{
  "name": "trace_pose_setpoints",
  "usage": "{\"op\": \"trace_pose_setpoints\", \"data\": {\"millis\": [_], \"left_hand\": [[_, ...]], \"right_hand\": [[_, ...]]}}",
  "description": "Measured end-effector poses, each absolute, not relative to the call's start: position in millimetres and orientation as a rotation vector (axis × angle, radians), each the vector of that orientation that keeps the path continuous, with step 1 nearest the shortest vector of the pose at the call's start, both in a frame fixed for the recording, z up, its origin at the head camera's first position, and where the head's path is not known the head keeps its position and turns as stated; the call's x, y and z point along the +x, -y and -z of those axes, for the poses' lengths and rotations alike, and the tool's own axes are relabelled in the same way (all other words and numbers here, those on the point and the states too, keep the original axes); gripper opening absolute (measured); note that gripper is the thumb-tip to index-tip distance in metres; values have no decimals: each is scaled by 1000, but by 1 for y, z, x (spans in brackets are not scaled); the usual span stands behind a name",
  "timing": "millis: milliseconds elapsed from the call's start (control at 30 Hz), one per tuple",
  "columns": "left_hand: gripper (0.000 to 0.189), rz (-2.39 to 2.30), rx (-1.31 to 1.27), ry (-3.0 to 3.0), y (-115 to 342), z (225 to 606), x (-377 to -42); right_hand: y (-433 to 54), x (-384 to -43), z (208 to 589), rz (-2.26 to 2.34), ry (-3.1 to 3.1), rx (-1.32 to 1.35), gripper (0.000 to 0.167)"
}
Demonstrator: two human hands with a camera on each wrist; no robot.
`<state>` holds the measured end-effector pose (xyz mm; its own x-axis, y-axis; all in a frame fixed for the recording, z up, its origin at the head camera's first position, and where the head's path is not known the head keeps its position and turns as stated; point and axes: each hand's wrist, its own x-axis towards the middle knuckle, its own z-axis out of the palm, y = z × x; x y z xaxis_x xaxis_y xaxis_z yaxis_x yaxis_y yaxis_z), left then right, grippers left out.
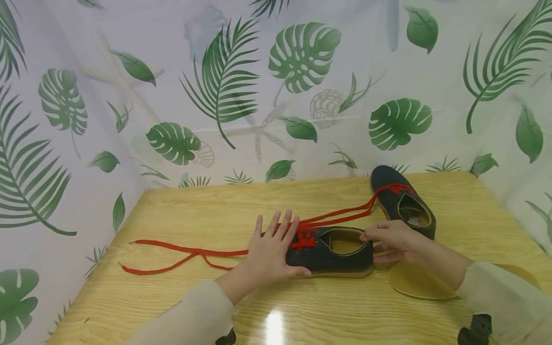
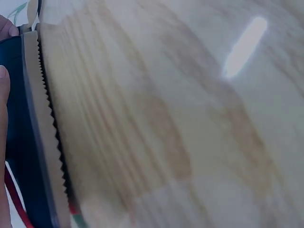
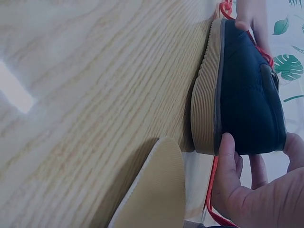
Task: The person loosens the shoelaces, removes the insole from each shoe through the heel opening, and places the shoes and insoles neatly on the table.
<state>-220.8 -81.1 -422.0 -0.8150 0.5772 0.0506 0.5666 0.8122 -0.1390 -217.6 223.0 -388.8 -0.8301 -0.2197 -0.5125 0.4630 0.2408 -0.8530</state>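
Note:
A dark navy shoe (image 1: pixel 336 261) with red laces lies sole down on the table, its toe to the left. Across its front part rests my left hand (image 1: pixel 269 249), fingers extended and spread, hiding the toe. My right hand (image 1: pixel 398 242) holds the heel, thumb at the collar's rim and fingers against the back, as the right wrist view also shows on the shoe (image 3: pixel 247 95). Only the shoe's side edge (image 2: pixel 35 118) appears in the left wrist view. Red laces (image 1: pixel 172 247) trail left over the tabletop from under the left hand.
A second navy shoe (image 1: pixel 390 184) with red laces stands behind my right hand, toe pointing away. One tan insole (image 1: pixel 414 282) lies partly under my right forearm, near the heel (image 3: pixel 161 185). A leaf-print cloth (image 1: pixel 302 158) borders the wooden table (image 1: pixel 194 306).

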Motion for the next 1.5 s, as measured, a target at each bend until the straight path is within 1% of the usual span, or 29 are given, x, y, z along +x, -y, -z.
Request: {"op": "trace_pose_setpoints", "data": {"millis": [167, 367, 433, 467, 600, 667, 700, 900, 1033, 1167, 1267, 1367, 1500], "left_hand": [[115, -108, -880, 2963, 82, 431, -221], [114, -59, -846, 2975, 83, 434, -221], [114, -61, -846, 2972, 82, 435, -222], [113, -61, -850, 2971, 82, 435, -222], [112, -69, -859, 2975, 80, 437, -222], [112, -71, -861, 2974, 79, 437, -222], [112, -73, -861, 2973, 79, 437, -222], [112, -84, -859, 2970, 78, 438, -222], [112, -72, -860, 2976, 79, 439, -223], [111, -35, -872, 2980, 79, 439, -223], [111, -25, -874, 2984, 79, 439, -223], [111, -30, -874, 2977, 80, 440, -223], [110, -42, -878, 2975, 80, 440, -223]], "right_hand": [[-221, -219, 389, 1644, -1946, 237, 14], [-219, -224, 386, 1660, -1907, 268, 7], [-220, -224, 383, 1624, -1948, 250, 8], [-220, -224, 381, 1593, -1980, 231, 12], [-221, -222, 374, 1445, -2162, 131, 42], [-220, -221, 372, 1372, -2267, 69, 50], [-220, -220, 371, 1327, -2333, 29, 50], [-208, -211, 361, 986, -2802, -338, 34], [-196, -207, 359, 855, -3006, -600, 23], [-187, -206, 363, 657, -3159, -968, 21], [-179, -206, 364, 478, -3142, -1200, 21], [-168, -207, 361, 318, -3041, -1229, 14], [-155, -209, 359, 251, -2912, -1015, 13]]}}
